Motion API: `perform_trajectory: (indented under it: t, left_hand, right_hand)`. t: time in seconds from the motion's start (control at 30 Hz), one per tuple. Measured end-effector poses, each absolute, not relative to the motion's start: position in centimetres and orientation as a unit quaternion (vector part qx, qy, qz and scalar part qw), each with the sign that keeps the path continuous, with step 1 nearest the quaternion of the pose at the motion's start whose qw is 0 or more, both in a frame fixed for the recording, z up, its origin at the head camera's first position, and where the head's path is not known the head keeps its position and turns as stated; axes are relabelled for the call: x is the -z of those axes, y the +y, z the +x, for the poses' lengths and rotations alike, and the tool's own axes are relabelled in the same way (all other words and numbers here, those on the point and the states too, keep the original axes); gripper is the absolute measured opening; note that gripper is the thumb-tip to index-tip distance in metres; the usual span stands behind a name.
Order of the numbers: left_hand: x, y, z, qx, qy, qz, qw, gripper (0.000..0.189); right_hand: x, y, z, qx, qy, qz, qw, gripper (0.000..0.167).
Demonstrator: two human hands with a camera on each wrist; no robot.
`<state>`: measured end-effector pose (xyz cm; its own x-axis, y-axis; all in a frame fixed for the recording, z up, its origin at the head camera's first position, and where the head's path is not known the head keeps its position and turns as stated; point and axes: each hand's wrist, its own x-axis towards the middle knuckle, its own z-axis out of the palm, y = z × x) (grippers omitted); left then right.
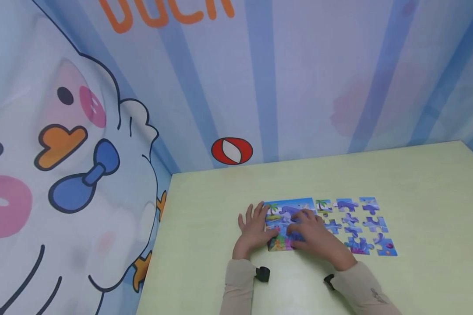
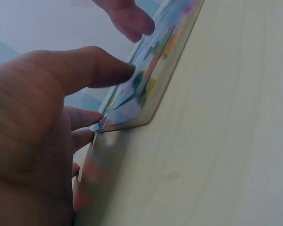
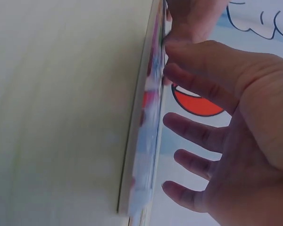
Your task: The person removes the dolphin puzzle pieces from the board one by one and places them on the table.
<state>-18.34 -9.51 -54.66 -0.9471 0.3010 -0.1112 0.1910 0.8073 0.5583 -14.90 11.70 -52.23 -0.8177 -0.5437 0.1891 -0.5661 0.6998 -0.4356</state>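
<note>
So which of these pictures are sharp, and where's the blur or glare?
Head view: evenly lit and sharp, soft sheen on the table near the sleeves. Left wrist view: left hand fills the frame, puzzle board smeared. Right wrist view: right hand fairly clear, the board's edge blurred.

Pale green table (image 1: 418, 183) filled the lower right, wood grain faintly visible in both wrist views. Loose puzzle pieces (image 1: 356, 225) lay on it in rough rows, slightly apart from one another, mostly blue and purple, one with a palm tree (image 1: 322, 205). Behind stood a backdrop with pale and darker blue vertical stripes (image 1: 264, 87). Orange lettering (image 1: 161, 13) ran along the top edge, cut off. Red oval with a white centre (image 1: 231, 151) sat just above the table's far edge. Large white cartoon duck (image 1: 63, 175) covered the left wall: orange beak, blue bow tie, pink cheek, orange feet near the table corner.
</note>
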Motion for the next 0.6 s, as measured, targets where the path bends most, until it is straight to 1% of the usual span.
perform_trajectory:
  t: [0.27, 0.6]
  left_hand:
    - [53.8, -9.7, -18.3, -0.297, 0.939, 0.138, 0.103, 0.078]
    - [54.0, -9.8, -18.3, -0.305, 0.937, 0.135, 0.104, 0.075]
  right_hand:
    - [52.2, 10.3, -15.0, -0.221, -0.934, 0.281, 0.011, 0.009]
    - [52.3, 9.1, -15.4, -0.205, -0.948, 0.245, 0.004, 0.02]
